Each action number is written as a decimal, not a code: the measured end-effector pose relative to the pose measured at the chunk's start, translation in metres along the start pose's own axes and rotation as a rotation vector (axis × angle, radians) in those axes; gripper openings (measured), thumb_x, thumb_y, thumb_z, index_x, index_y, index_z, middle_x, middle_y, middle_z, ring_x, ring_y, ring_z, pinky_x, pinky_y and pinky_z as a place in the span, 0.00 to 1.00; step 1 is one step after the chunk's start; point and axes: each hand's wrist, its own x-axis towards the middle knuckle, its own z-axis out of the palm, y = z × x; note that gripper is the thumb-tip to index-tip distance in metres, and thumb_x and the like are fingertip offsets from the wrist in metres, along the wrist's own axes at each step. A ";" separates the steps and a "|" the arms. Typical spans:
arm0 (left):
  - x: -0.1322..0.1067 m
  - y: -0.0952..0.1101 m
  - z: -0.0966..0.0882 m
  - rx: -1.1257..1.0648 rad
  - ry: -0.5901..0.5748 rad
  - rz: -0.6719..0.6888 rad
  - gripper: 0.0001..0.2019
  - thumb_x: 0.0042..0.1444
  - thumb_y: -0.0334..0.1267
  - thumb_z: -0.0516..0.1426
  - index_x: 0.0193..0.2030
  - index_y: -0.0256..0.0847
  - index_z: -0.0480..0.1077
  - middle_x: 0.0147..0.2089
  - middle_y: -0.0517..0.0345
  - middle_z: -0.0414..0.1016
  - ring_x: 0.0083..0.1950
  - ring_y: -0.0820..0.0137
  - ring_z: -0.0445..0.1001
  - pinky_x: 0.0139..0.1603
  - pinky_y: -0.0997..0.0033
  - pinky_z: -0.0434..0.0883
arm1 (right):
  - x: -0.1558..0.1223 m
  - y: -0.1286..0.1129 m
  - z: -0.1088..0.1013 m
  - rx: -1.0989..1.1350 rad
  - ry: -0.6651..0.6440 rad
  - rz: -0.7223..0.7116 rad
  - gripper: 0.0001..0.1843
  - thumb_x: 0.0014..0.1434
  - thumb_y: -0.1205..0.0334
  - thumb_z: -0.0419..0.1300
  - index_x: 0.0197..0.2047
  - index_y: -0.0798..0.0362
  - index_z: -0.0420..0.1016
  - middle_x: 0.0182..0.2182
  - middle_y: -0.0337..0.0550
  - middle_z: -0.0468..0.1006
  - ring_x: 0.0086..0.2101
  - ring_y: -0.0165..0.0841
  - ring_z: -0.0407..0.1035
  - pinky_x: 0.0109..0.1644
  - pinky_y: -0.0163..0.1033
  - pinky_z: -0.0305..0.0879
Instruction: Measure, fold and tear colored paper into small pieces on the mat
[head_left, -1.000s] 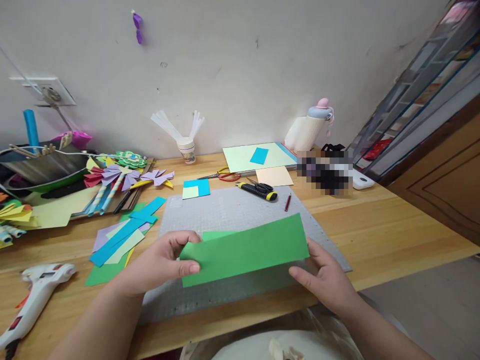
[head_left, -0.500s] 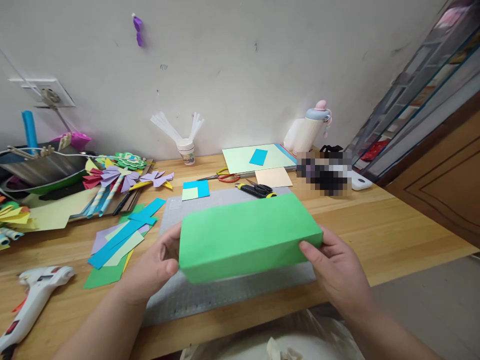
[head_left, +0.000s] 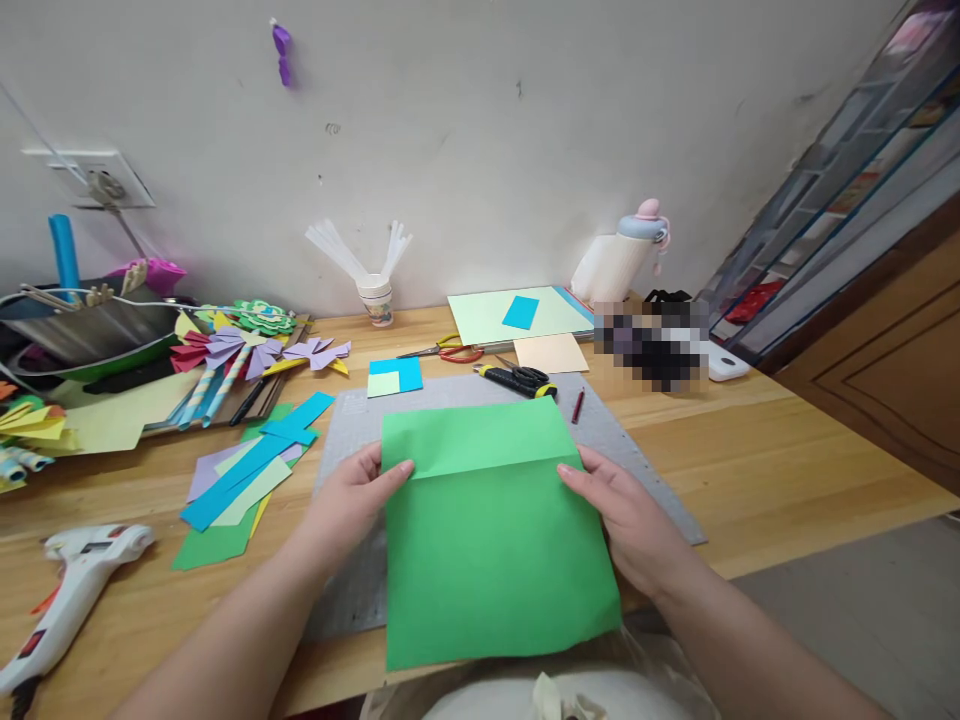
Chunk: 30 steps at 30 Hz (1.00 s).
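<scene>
A green paper sheet (head_left: 495, 540) lies spread over the grey cutting mat (head_left: 457, 405), with a fold line across its upper part; its near edge hangs past the table edge. My left hand (head_left: 352, 500) pinches the sheet's left edge at the fold, thumb on top. My right hand (head_left: 622, 510) grips the right edge at the same fold line, fingers on the paper.
Black scissors (head_left: 521, 379), a red pencil (head_left: 577, 405) and orange-handled scissors (head_left: 450, 351) lie behind the mat. Blue and green paper strips (head_left: 247, 470) and a white glue gun (head_left: 71, 580) lie at left. Paper flowers (head_left: 240, 350), a cup (head_left: 375, 300) and paper sheets (head_left: 517, 315) stand near the wall.
The folded green strip has been opened out into a full sheet that now lies flat on the mat. Both hands moved inward to the fold line.
</scene>
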 end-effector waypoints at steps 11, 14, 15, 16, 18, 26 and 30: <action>0.004 -0.003 -0.003 0.050 -0.014 0.033 0.25 0.46 0.52 0.65 0.49 0.40 0.71 0.52 0.49 0.77 0.52 0.54 0.75 0.50 0.57 0.72 | 0.021 0.006 -0.014 -0.114 0.095 0.062 0.17 0.52 0.52 0.67 0.43 0.51 0.78 0.36 0.44 0.83 0.34 0.39 0.78 0.41 0.44 0.73; 0.004 -0.003 0.000 0.009 -0.027 0.063 0.28 0.45 0.49 0.66 0.53 0.41 0.69 0.54 0.50 0.76 0.52 0.56 0.75 0.50 0.59 0.73 | 0.021 0.011 -0.016 -0.121 0.075 0.057 0.16 0.53 0.51 0.66 0.42 0.51 0.77 0.37 0.45 0.83 0.35 0.40 0.78 0.41 0.44 0.73; 0.004 -0.003 0.000 -0.013 -0.018 0.070 0.30 0.45 0.48 0.66 0.55 0.41 0.67 0.54 0.50 0.76 0.51 0.57 0.75 0.49 0.60 0.73 | 0.020 0.012 -0.016 -0.116 0.066 0.064 0.15 0.54 0.51 0.66 0.41 0.51 0.78 0.37 0.45 0.83 0.35 0.40 0.78 0.41 0.44 0.73; 0.005 -0.004 0.000 -0.037 -0.006 0.071 0.33 0.46 0.48 0.66 0.59 0.42 0.64 0.52 0.50 0.76 0.49 0.57 0.76 0.48 0.60 0.73 | 0.020 0.012 -0.017 -0.107 0.057 0.072 0.15 0.54 0.51 0.66 0.41 0.52 0.78 0.36 0.45 0.83 0.35 0.39 0.78 0.41 0.44 0.73; 0.006 -0.005 0.000 -0.085 0.020 0.057 0.42 0.46 0.47 0.66 0.66 0.44 0.54 0.46 0.53 0.78 0.44 0.60 0.78 0.44 0.60 0.74 | 0.020 0.013 -0.017 -0.080 0.042 0.083 0.14 0.55 0.52 0.66 0.41 0.52 0.79 0.36 0.45 0.83 0.34 0.39 0.78 0.42 0.43 0.73; 0.008 -0.006 -0.004 -0.033 0.097 0.105 0.49 0.46 0.45 0.66 0.71 0.48 0.44 0.37 0.62 0.75 0.40 0.68 0.76 0.41 0.69 0.73 | 0.021 0.015 -0.017 -0.044 0.062 0.080 0.14 0.54 0.53 0.66 0.42 0.52 0.79 0.36 0.45 0.83 0.35 0.40 0.78 0.44 0.45 0.73; 0.005 -0.003 -0.001 0.001 0.024 0.097 0.46 0.46 0.46 0.66 0.70 0.46 0.48 0.54 0.49 0.73 0.51 0.61 0.74 0.49 0.62 0.73 | 0.020 0.016 -0.017 -0.070 0.058 0.047 0.15 0.55 0.52 0.66 0.42 0.52 0.79 0.37 0.45 0.83 0.36 0.40 0.78 0.45 0.45 0.72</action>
